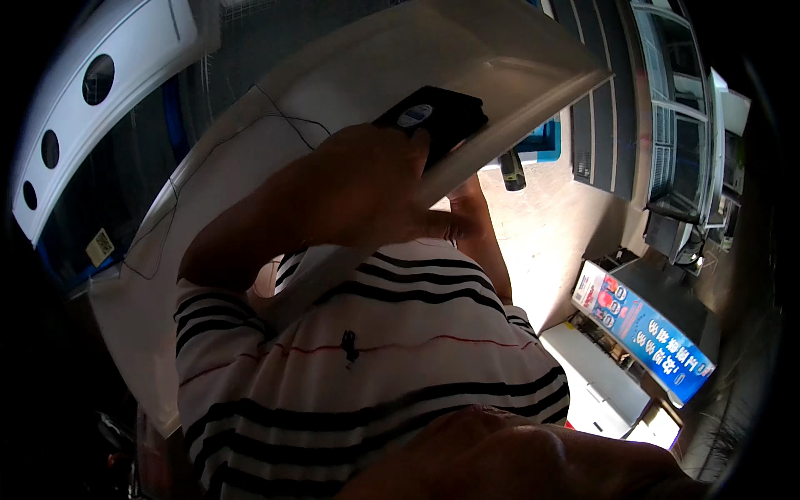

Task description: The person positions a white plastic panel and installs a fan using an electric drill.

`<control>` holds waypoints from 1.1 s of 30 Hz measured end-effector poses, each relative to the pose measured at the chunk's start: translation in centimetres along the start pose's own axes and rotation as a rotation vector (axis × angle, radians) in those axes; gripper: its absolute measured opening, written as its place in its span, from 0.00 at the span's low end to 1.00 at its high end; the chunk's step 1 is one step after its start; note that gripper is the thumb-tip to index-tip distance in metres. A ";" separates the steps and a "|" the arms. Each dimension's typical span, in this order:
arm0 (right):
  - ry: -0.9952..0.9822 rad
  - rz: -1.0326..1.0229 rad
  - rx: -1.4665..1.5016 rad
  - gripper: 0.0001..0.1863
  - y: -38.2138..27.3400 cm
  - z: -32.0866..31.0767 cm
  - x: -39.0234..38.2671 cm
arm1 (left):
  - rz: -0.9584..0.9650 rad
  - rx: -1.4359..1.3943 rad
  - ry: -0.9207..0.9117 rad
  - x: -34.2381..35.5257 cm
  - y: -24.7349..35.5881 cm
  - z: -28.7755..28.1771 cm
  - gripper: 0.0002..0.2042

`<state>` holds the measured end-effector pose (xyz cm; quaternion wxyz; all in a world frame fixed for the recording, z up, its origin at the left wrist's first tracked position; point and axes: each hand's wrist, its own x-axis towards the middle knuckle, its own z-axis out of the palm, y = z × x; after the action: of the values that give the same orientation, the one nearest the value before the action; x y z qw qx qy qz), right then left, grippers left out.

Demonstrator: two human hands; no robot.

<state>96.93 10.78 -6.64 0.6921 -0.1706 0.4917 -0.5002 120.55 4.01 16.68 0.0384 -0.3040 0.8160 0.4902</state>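
Note:
A large white panel (358, 75) with a raised edge lies slantwise in front of my striped shirt. My left hand (387, 179) reaches across it from the left, in deep shade. Its fingers press on a black flat block (446, 112) that carries a pale oval label, while the thumb sticks out toward the panel's near right edge. Part of the block is hidden under the hand. My right hand (461, 193) is at the underside of that same edge; the panel covers most of it, and its fingers cannot be made out.
A thin dark wire (287, 117) crosses the panel. Upper left stands a white curved piece with round holes (125, 71), with a code tag (100, 247) below. Right of the panel are a dark cylindrical tool (512, 171), a blue bin (546, 142), and a blue printed box (646, 333).

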 end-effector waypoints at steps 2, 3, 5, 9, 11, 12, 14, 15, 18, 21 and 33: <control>-0.077 -0.075 0.004 0.31 -1.6 3.1 -0.8 | 0.154 0.119 0.203 -0.2 0.2 1.3 0.27; -0.112 -0.117 0.007 0.31 -2.9 4.8 -1.4 | 0.094 0.172 0.112 -0.1 0.7 1.0 0.26; -0.191 -0.096 -0.094 0.35 -4.0 5.9 -2.0 | -0.042 0.288 -0.072 0.0 1.9 -0.3 0.23; -0.255 -0.180 -0.110 0.46 -3.3 5.5 -0.2 | -0.198 0.234 -0.227 -0.5 2.6 -2.6 0.15; -0.172 -0.128 -0.127 0.31 -3.5 6.1 0.1 | -0.240 0.202 -0.248 -1.0 2.4 -4.1 0.11; -0.178 -0.193 -0.162 0.30 -4.3 7.2 -0.4 | -0.254 0.210 -0.220 -1.2 2.3 -5.0 0.12; -0.145 -0.210 -0.199 0.29 -5.6 8.4 -0.6 | -0.276 0.221 -0.158 -2.2 2.7 -7.1 0.13; -0.122 -0.225 -0.219 0.29 -6.4 8.9 -0.7 | -0.279 0.231 -0.128 -2.5 3.2 -8.1 0.13; -0.117 -0.349 -0.232 0.19 -7.9 9.3 -0.5 | -0.343 0.234 -0.098 -3.0 5.7 -11.5 0.15; -0.165 -0.485 -0.184 0.10 -9.3 10.3 -1.1 | -0.290 0.123 -0.001 -4.7 5.0 -14.2 0.20; -0.063 -0.428 -0.219 0.13 -10.4 11.6 -1.6 | -0.534 -0.082 0.116 -2.6 1.6 -18.6 0.22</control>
<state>101.29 4.63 7.08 0.5628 -0.3606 0.4737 -0.5734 126.19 -9.61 28.48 0.1073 -0.5371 0.6872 0.4772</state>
